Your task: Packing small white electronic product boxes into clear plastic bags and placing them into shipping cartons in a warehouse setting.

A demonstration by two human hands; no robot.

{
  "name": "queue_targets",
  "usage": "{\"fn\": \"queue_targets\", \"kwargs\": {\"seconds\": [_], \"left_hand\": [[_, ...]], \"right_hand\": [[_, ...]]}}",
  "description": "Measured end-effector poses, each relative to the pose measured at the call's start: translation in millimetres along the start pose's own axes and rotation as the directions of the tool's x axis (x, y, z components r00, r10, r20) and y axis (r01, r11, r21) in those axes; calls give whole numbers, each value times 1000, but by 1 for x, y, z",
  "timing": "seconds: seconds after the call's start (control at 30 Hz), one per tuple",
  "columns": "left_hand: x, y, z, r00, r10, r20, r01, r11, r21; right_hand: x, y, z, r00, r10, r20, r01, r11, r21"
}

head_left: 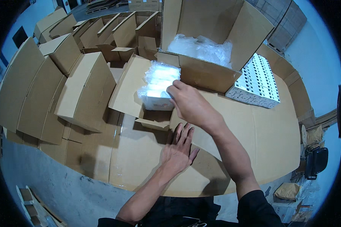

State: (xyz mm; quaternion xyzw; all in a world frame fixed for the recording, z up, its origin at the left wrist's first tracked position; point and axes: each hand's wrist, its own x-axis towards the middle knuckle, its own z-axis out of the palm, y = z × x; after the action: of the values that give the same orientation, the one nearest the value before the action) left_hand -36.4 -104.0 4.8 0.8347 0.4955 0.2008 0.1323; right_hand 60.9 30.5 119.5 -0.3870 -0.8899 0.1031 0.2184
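Observation:
A small cardboard carton [154, 125] stands with its flaps folded out, a wide flap spread to its left. In it sit several white boxes [158, 103] with clear bubble wrap [161, 70] bunched around and over them. My right hand [187, 104] reaches over from the right, fingers bent and closed at the right end of the white boxes; its fingertips are partly hidden. Flat against the carton's near right flap lies my left hand [180, 149], fingers stretched out, holding nothing.
Behind the carton stands a large open box [204, 77] holding bubble wrap sheets [201, 48]. A block of white boxes with black marks [255, 83] lies at right. Open cartons [88, 89] crowd the left and back of the cardboard-covered table [272, 140].

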Motion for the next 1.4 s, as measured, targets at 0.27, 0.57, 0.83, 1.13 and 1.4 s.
{"fn": "queue_targets", "kwargs": {"seconds": [0.27, 0.57, 0.83, 1.13, 1.4], "left_hand": [[0, 0, -3, 999, -20, 30, 21, 999, -33], [4, 9, -19, 958, -100, 269, 99, 995, 18], [9, 9, -14, 933, -156, 324, 176, 984, -31], [31, 5, -10, 999, -51, 2, 51, 998, 25], [71, -2, 11, 994, -41, -101, 37, 999, -38]], "right_hand": [[-3, -14, 35, 991, 57, -118, -67, 994, -91], [-5, -19, 38, 986, 62, -157, -72, 996, -61], [-18, -13, 32, 979, 133, -153, -130, 991, 28], [-96, 81, -41, 744, 279, -607, -157, 956, 247], [-100, 216, -98, 584, 415, -698, -423, 889, 175]]}}
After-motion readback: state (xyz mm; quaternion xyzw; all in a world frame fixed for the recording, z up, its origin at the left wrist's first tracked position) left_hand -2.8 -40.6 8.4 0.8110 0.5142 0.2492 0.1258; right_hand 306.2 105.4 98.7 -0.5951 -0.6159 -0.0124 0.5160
